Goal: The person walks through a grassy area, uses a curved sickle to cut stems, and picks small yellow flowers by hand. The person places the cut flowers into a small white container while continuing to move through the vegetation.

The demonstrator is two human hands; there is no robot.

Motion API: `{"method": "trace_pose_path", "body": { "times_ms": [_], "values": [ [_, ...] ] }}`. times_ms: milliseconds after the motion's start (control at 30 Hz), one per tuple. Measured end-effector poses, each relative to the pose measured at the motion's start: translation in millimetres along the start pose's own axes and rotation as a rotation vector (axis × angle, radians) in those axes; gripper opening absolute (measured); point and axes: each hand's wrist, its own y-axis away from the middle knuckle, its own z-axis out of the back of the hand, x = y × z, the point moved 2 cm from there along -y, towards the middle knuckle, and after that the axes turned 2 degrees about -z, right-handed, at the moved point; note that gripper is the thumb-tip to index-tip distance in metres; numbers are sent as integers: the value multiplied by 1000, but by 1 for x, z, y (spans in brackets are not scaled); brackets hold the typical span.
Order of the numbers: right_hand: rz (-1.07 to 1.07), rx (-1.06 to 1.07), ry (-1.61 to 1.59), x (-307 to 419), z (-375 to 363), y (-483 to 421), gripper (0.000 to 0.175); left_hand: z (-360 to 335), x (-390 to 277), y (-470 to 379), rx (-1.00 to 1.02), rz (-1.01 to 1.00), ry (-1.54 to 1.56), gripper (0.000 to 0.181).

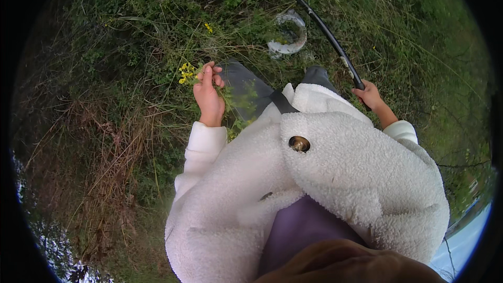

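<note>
My left hand (209,94) is raised with the palm turned up, its fingers curled and the thumb near them. Close beside its fingertips is a cluster of small yellow flowers (187,73); whether the fingers pinch its stem is hidden. Leafy green sprigs (245,96) show just right of that hand, in front of a dark grey trouser leg (243,82). My right hand (369,95) is closed around the lower end of a long, slightly bent-looking black pole (330,35). Worn pale patches mark the pole, and its far end is brown.
A weathered white ring (292,47) lies in the grass ahead of my legs, left of the pole. Tangled green weeds (137,19) cover the ground, with dry brown grass (110,145) at left. Another yellow flower (208,28) grows farther ahead. My fleecy white jacket (346,165) fills the lower middle.
</note>
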Motion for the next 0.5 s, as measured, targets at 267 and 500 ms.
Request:
{"method": "trace_pose_path", "body": {
  "times_ms": [267,500],
  "values": [
    [239,-180,-159,35,20,-15,19,27,-8,25,-117,-113,-45,19],
    [364,-519,23,37,150,33,18,51,-23,65,-241,-213,-74,22]
  ]
}}
